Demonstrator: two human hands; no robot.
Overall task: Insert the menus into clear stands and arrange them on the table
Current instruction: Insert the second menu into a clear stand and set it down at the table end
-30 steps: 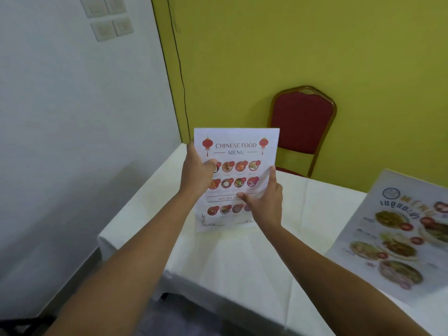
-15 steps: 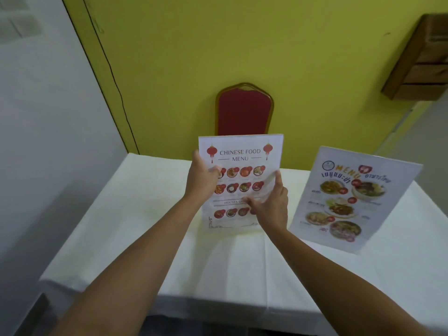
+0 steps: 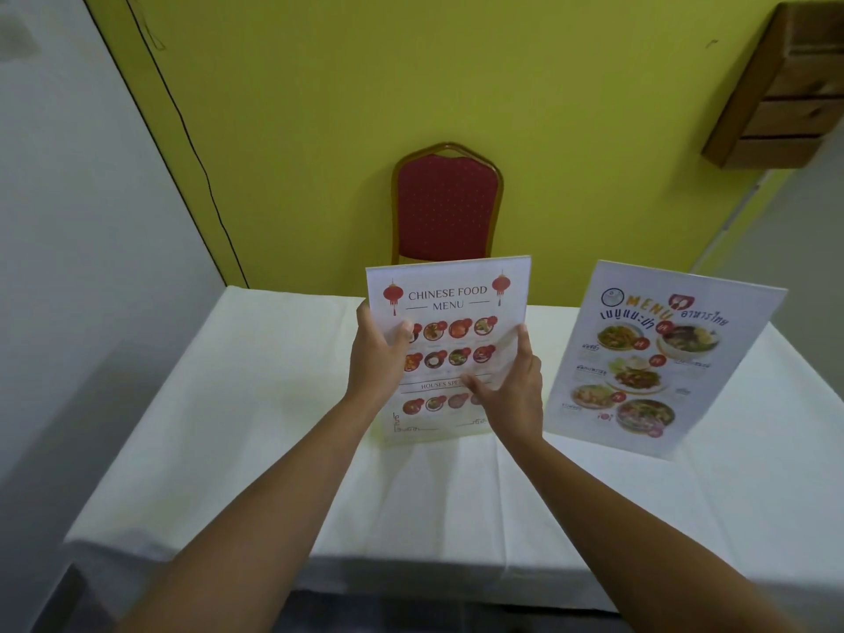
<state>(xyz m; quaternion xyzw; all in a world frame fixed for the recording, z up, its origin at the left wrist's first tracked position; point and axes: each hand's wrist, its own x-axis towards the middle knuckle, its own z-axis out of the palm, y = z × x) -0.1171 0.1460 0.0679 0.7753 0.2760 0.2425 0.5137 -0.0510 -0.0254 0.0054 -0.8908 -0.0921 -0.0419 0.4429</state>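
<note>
While the left hand [image 3: 379, 358] and right hand [image 3: 514, 386] clamp its edges, the clear-stand Chinese food menu [image 3: 445, 347] now sits nearer the Thai menu stand [image 3: 657, 358] on the white-clothed table [image 3: 274, 450], suggesting final arranging.

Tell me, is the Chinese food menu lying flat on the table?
No, both hands, left and right, hold the Chinese food menu upright on the white table.

The Chinese menu [image 3: 450, 312] is matt white paper behind glossy clear plastic. The Thai menu [image 3: 657, 358] looks the same. The tablecloth [image 3: 274, 450] is smooth, creased white cloth. The chair [image 3: 446, 207] has dotted red fabric in a gold frame.
</note>
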